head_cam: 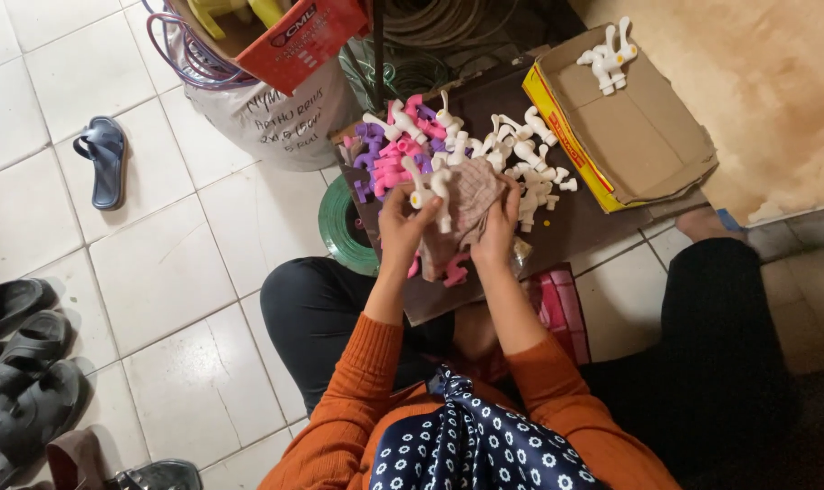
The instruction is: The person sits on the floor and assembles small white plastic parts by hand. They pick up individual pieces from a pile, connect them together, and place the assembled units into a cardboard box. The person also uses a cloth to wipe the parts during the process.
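White, pink and purple plastic taps (457, 150) lie at upper centre. The cloth (471, 204) is checked brown. The box (611, 127) at upper right has yellow-red edging. Orange sleeves (357, 399), white-flowered navy scarf (471, 445) below.

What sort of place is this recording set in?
Likely the tiled floor of a small shop or home storeroom: a pile of plastic taps on cardboard, coiled hose, and sandals left nearby.
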